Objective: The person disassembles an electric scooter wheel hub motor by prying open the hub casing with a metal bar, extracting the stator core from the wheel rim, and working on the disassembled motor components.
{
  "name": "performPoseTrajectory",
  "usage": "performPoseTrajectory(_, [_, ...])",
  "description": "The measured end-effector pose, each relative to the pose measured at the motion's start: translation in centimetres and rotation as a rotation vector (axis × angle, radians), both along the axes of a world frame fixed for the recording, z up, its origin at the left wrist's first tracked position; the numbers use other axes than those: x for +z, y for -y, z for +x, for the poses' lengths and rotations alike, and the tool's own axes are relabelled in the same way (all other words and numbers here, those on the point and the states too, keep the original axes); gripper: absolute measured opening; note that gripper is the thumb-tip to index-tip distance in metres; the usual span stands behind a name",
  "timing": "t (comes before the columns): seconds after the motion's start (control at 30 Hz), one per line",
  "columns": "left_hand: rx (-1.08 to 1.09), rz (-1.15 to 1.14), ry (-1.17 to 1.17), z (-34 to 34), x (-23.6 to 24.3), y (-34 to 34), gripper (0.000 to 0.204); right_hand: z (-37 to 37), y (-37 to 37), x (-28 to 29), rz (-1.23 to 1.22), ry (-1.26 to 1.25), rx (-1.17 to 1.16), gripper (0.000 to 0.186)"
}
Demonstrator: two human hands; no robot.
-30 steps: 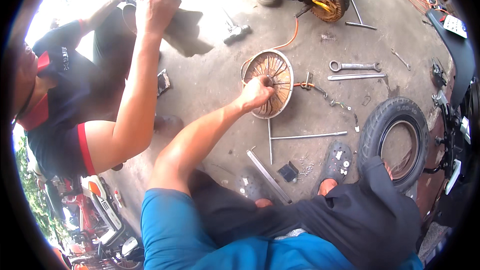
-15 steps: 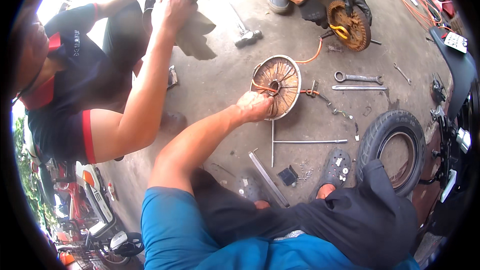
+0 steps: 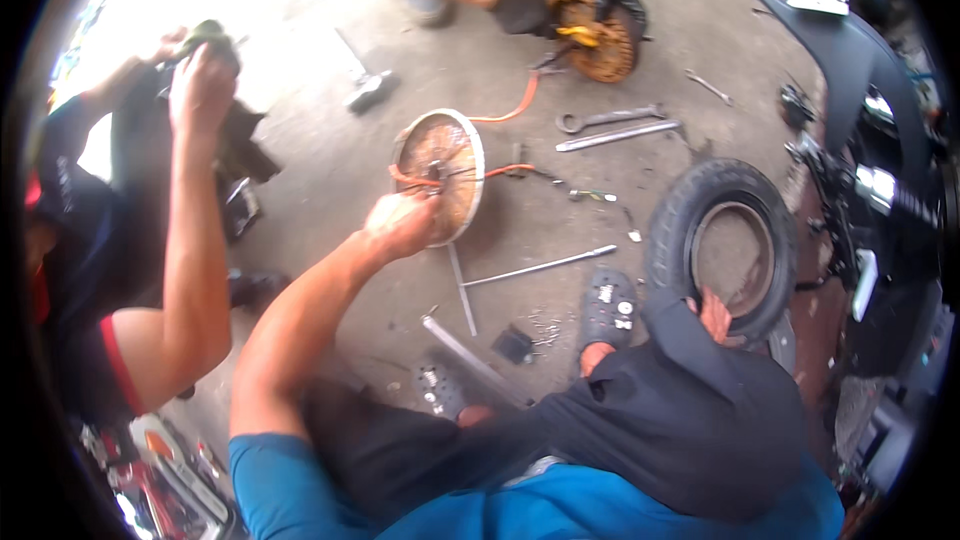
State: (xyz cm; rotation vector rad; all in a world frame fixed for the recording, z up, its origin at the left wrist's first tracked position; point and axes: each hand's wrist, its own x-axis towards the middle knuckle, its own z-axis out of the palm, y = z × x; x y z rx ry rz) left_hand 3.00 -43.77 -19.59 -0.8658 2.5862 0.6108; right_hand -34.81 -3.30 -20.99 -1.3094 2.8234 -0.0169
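Observation:
My left hand (image 3: pixel 402 224) is closed near the middle of a round metal motor cover (image 3: pixel 462 202). The cover stands tilted above the floor, its inside rusty and ribbed, with an orange cable (image 3: pixel 412 178) at its centre. Another stretch of cable links it to a rusty toothed motor core (image 3: pixel 608 58), held by a co-worker's black-gloved hands (image 3: pixel 522 12). My right hand (image 3: pixel 713 316) shows in part beyond my knee, fingers stretched out at the inner edge of a black tyre (image 3: pixel 672 230); whether it presses on the tyre I cannot tell.
A long T-handle wrench (image 3: pixel 540 266), a combination wrench (image 3: pixel 612 118), a flat bar (image 3: pixel 620 135) and a hammer (image 3: pixel 370 90) lie about the floor. Small screws (image 3: pixel 546 328) sit beside a dark tray (image 3: pixel 513 344). At left, another person handles a green cloth (image 3: pixel 240 135). A motorbike (image 3: pixel 850 160) stands right.
The view has swung, so the scene sits farther left. My right hand has come into sight by the tyre. My left hand stays on the motor cover.

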Motion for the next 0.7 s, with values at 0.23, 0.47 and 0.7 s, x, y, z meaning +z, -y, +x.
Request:
performPoseTrajectory(0.23, [-0.042, -0.028, 0.121, -1.6, 1.7, -0.3, 0.017, 0.1, -0.6, 0.7, -0.019, 0.050, -0.032, 0.050])
performPoseTrajectory(0.47, [-0.021, -0.015, 0.086, -0.9, 1.0, -0.1, 0.015, 0.7, -0.1, 1.2, 0.013, 0.006, -0.020, 0.050])
performPoseTrajectory(0.7, [0.003, -0.012, 0.039, -0.6, 0.8, -0.2, 0.012, 0.8, -0.3, 1.0, -0.001, -0.009, -0.007, 0.052])
